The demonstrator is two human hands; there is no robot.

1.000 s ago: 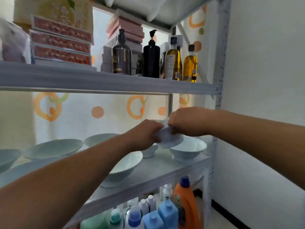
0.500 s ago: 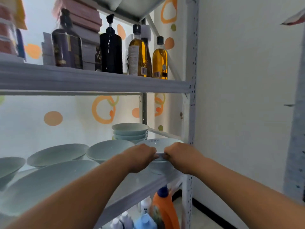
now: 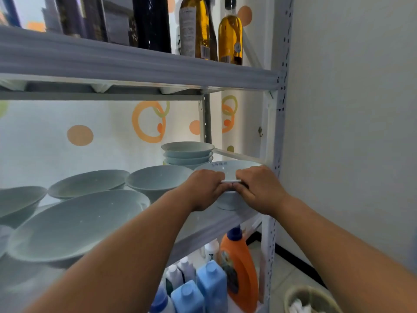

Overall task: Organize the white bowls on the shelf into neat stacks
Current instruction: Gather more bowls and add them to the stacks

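A white bowl (image 3: 228, 169) stands at the right end of the middle shelf (image 3: 209, 219). My left hand (image 3: 204, 188) and my right hand (image 3: 259, 188) both grip its near rim, thumbs over the edge. Behind it a neat stack of small white bowls (image 3: 187, 154) sits at the back right. To the left, single white bowls lie spread out: one (image 3: 155, 179) beside the held bowl, a shallow one (image 3: 88, 181) further left, a large one (image 3: 76, 224) in front, and another (image 3: 18, 199) at the far left edge.
The upper shelf (image 3: 135, 62) hangs close overhead and carries oil bottles (image 3: 230, 35) and dark bottles. A steel upright (image 3: 279, 132) and the wall bound the right side. Detergent bottles (image 3: 237, 263) fill the shelf below. A basket (image 3: 311, 299) sits on the floor.
A second ago both hands held a small bowl above the shelf. Since then they have come down onto the rim of the right-end bowl, and the view has moved closer and rightward.
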